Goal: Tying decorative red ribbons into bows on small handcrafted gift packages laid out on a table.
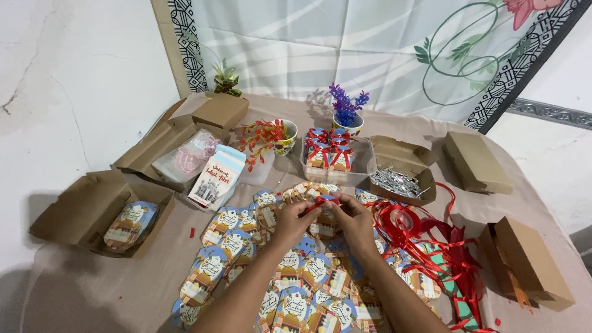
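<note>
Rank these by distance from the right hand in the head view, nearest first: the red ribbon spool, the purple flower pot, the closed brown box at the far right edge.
From the right hand:
1. Red ribbon spool, just to its right.
2. Purple flower pot, beyond it at the table's back.
3. Closed brown box, far right edge.

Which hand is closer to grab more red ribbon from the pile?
Probably the right hand. The loose red ribbon lies on its side of the table, just beside it. The left hand would have to cross over the small box both hands hold.
</note>
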